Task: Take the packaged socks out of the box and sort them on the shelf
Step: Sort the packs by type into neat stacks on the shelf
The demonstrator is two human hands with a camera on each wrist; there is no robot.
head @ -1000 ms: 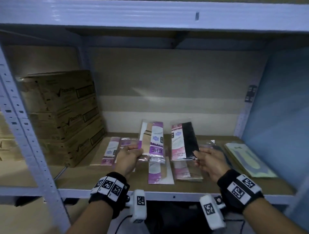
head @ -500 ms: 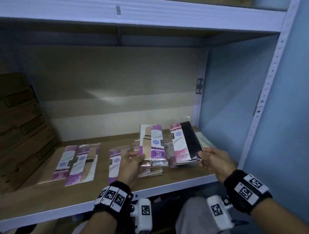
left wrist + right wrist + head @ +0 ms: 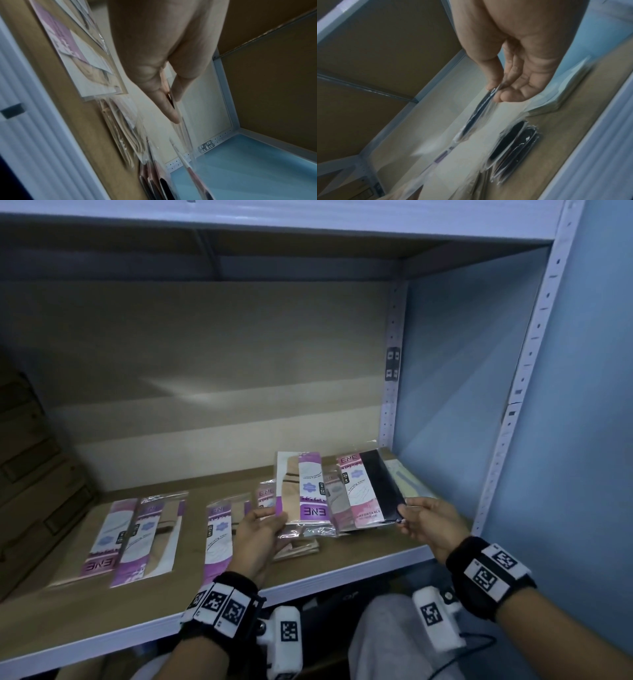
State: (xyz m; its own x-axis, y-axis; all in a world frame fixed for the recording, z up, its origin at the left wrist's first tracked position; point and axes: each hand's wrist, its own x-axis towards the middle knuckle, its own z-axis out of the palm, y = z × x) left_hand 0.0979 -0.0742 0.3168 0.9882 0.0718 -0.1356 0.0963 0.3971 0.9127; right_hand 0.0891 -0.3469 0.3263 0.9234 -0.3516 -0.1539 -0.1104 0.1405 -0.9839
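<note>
My left hand (image 3: 274, 518) pinches the lower left corner of a beige sock packet with a purple label (image 3: 305, 491), held upright above the shelf board (image 3: 342, 563). The left wrist view shows thumb and fingers (image 3: 171, 112) closed on that packet's edge (image 3: 169, 94). My right hand (image 3: 403, 513) pinches the lower right corner of a black sock packet with a pink label (image 3: 368, 491). Its dark edge (image 3: 481, 108) shows between thumb and fingers (image 3: 508, 96) in the right wrist view. The two packets stand side by side, overlapping slightly.
Purple-labelled beige packets lie flat at the left (image 3: 137, 535) and middle (image 3: 222, 532) of the board. Black packets (image 3: 513, 146) lie under my hands, pale ones (image 3: 407, 481) at the right end. A blue side wall (image 3: 462, 405) bounds the right; stacked cardboard boxes (image 3: 27, 491) sit far left.
The view has swung right along the shelf, so the cardboard boxes slid to the left edge. Both hands keep hold of their packets, now nearer the blue side wall.
</note>
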